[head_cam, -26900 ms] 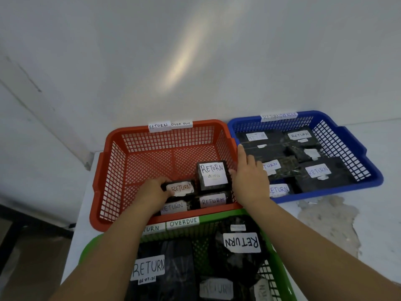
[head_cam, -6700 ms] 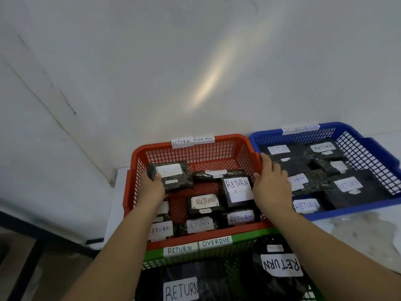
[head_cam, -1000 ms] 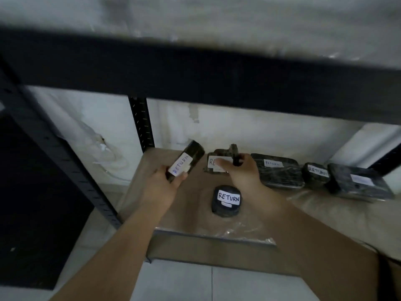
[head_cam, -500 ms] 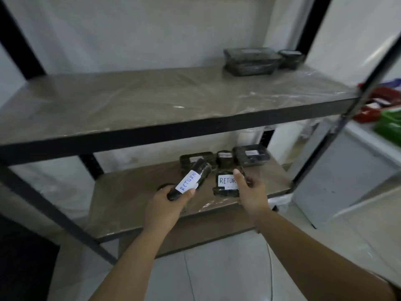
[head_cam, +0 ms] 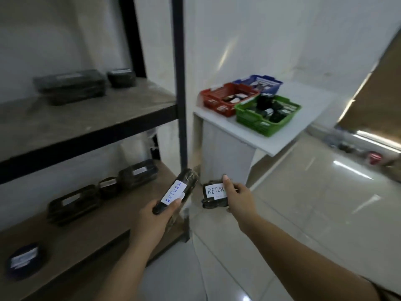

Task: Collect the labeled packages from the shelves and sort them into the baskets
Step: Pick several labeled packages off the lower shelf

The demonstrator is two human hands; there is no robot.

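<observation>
A dark-framed shelf unit [head_cam: 180,105] stands left of the fingers [head_cam: 173,206]. Its upper shelf [head_cam: 86,114], well above them, carries a long dark package [head_cam: 69,86] and a smaller one [head_cam: 121,77]. The lower shelf [head_cam: 91,224], just beside the fingers, bears three dark labelled packages [head_cam: 136,173] and a round container [head_cam: 25,260]. Beyond the fingers, a white bench [head_cam: 282,135] carries red [head_cam: 225,97], green [head_cam: 268,112] and blue [head_cam: 260,83] baskets, set close together.

A white label on the long dark package [head_cam: 181,191] gripped in the left hand [head_cam: 154,220] read "RETURN" in blue. The flat dark package [head_cam: 213,195] held by the right hand [head_cam: 239,199] bore a white label reading "RETUR", its end hidden behind the thumb. Other labels were too blurred to read.
</observation>
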